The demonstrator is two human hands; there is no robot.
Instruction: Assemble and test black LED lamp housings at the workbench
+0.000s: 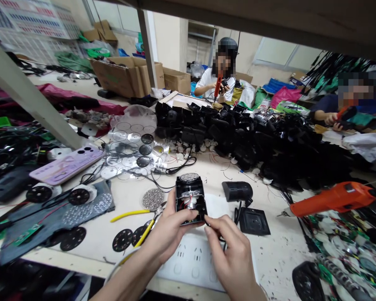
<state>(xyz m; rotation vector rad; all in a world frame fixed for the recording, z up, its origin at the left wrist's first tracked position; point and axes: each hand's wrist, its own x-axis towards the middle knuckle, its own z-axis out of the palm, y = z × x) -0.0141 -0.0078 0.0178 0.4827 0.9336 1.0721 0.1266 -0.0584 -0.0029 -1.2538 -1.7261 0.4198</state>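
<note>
My left hand point(172, 228) is closed around an open black plastic housing point(190, 188) above the bench, its thumb inside the lower edge. Within the housing sit a silvery white motor point(191, 202) and red wires; a round perforated grille shows at its top. My right hand point(227, 246) pinches a black cable point(221, 239) at the housing's lower right corner; the fingers partly cover it. Yellow-handled pliers point(144, 234) lie beside my left forearm. Right of the housing are a black plastic cover point(237, 191) and a square black plate point(254, 220).
A white power strip point(188, 261) lies under my hands. An orange electric screwdriver point(335, 198) is at right, near a heap of small parts. Black housings point(213, 129) are piled behind. A purple phone point(67, 164) lies at left. Two co-workers point(219, 79) sit across the bench.
</note>
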